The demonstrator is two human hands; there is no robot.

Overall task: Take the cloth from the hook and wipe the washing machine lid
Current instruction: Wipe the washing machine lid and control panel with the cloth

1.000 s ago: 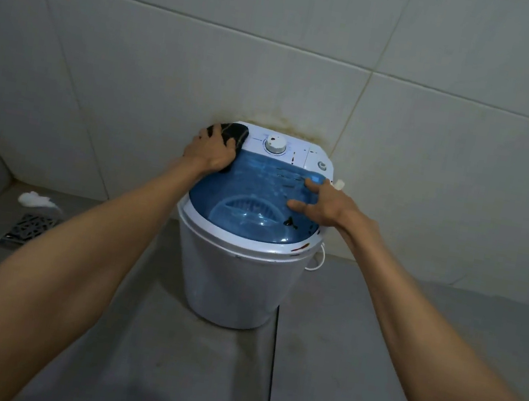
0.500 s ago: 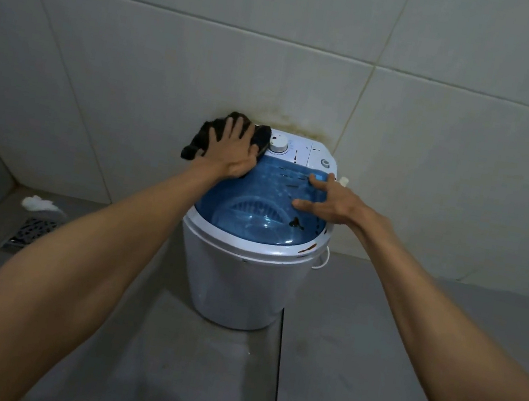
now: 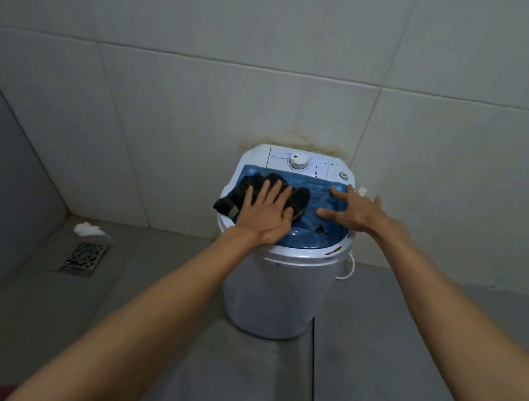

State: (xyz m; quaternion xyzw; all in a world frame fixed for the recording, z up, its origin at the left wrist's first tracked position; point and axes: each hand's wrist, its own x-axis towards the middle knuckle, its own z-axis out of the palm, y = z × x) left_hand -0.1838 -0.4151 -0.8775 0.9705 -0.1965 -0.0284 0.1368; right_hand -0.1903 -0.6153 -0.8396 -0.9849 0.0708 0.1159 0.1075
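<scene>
A small white washing machine (image 3: 276, 292) stands against the tiled wall, with a translucent blue lid (image 3: 305, 238) and a white control panel with a dial (image 3: 298, 161) behind it. A dark cloth (image 3: 243, 193) lies on the left part of the lid and hangs a little over its left edge. My left hand (image 3: 266, 214) presses flat on the cloth, fingers spread. My right hand (image 3: 356, 211) rests flat on the right part of the lid, fingers apart, holding nothing.
A metal floor drain (image 3: 84, 256) sits in the grey floor to the left, with a crumpled white scrap (image 3: 89, 228) behind it. A white cord loop (image 3: 347, 270) hangs at the machine's right side. The tiled wall is directly behind.
My left hand has slid the cloth from the back left corner of the panel forward onto the blue lid. My right hand has stayed on the lid's right side.
</scene>
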